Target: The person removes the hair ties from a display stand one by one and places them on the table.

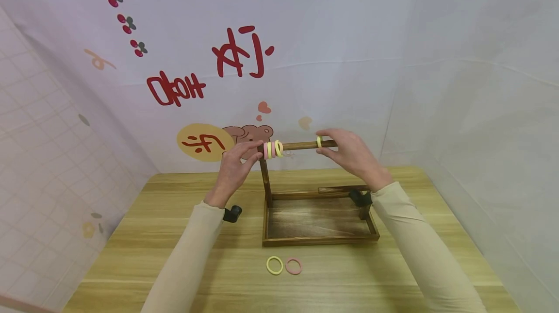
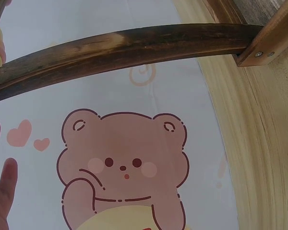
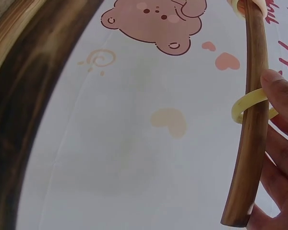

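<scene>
Fingertips (image 3: 274, 80) of the right hand (image 1: 353, 153) pinching a yellow ring (image 1: 319, 142) around a wooden bar (image 1: 300, 145), left hand (image 1: 231, 172) gripping its left end beside threaded pink and yellow rings (image 1: 269, 150), two loose rings (image 1: 268, 264) on the table (image 1: 323, 288)

Person's both arms reach forward, cream sleeves (image 1: 179, 262) down to the wrists. Left arm (image 1: 192, 235) angles up and inward; left hand (image 1: 234, 170) raised, thumb and forefinger curved in a C, tips apart, grip unclear. Only part of it, at the left edge, in the left wrist view. Right arm (image 1: 423, 245) also angles inward; right hand (image 1: 351, 155) pinches between thumb and forefinger. Both hands raised about level, facing each other, well apart.
</scene>
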A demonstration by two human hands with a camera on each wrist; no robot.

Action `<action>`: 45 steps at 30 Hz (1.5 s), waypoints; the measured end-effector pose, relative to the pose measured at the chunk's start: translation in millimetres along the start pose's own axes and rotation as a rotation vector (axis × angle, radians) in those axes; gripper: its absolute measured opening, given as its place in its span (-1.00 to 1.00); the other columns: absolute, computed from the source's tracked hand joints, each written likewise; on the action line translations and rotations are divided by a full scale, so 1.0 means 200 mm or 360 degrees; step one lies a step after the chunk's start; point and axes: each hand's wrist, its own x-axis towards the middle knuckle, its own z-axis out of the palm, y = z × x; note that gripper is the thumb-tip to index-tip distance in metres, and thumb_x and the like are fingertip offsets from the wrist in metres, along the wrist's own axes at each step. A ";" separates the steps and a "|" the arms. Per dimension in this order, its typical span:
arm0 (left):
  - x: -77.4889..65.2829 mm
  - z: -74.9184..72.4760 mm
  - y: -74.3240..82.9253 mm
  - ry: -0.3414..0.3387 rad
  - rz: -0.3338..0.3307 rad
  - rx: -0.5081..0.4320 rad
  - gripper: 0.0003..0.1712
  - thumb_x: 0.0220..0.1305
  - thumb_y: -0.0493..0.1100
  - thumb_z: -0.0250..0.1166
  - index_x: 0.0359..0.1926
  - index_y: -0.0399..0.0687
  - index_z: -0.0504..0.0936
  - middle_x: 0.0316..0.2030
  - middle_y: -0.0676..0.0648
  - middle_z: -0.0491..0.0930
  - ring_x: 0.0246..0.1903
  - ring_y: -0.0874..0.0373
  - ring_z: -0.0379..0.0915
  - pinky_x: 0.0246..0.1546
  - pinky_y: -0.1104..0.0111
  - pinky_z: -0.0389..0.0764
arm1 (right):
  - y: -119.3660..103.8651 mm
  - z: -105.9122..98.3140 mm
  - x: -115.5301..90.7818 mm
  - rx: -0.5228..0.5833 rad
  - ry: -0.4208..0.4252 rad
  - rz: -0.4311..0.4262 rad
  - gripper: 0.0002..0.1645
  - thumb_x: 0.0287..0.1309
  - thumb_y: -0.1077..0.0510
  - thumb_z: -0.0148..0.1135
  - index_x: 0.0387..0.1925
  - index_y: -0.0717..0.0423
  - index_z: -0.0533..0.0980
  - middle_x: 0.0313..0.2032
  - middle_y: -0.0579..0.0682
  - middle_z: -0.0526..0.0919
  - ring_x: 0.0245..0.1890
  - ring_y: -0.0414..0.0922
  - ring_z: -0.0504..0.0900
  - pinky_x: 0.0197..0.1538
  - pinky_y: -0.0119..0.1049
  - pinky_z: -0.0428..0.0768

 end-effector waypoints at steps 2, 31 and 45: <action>0.00 0.00 0.00 0.0000 -0.0002 0.0000 -0.59 0.33 -0.28 0.43 0.18 -0.19 0.71 0.08 -0.18 0.72 0.20 -0.16 0.57 0.21 -0.08 0.55 | 0.00 0.00 0.00 0.0001 0.0004 0.0002 -0.41 0.28 0.08 0.47 0.27 0.18 0.56 0.20 0.15 0.66 0.22 0.16 0.60 0.28 0.12 0.51; 0.00 -0.01 0.01 -0.0002 0.0007 0.0002 -0.59 0.31 -0.30 0.44 0.17 -0.21 0.71 0.07 -0.20 0.72 0.18 -0.17 0.58 0.20 -0.07 0.56 | 0.05 -0.03 -0.04 -0.0041 0.0027 0.0004 -0.42 0.28 0.09 0.47 0.26 0.21 0.56 0.20 0.18 0.65 0.24 0.19 0.58 0.29 0.15 0.49; 0.00 -0.01 0.01 0.0002 0.0011 -0.0004 -0.60 0.31 -0.30 0.44 0.17 -0.20 0.71 0.08 -0.19 0.72 0.18 -0.17 0.58 0.19 -0.08 0.57 | 0.08 -0.05 -0.06 -0.0034 0.0005 0.0053 -0.43 0.31 0.09 0.44 0.28 0.20 0.55 0.22 0.18 0.64 0.25 0.20 0.57 0.29 0.17 0.48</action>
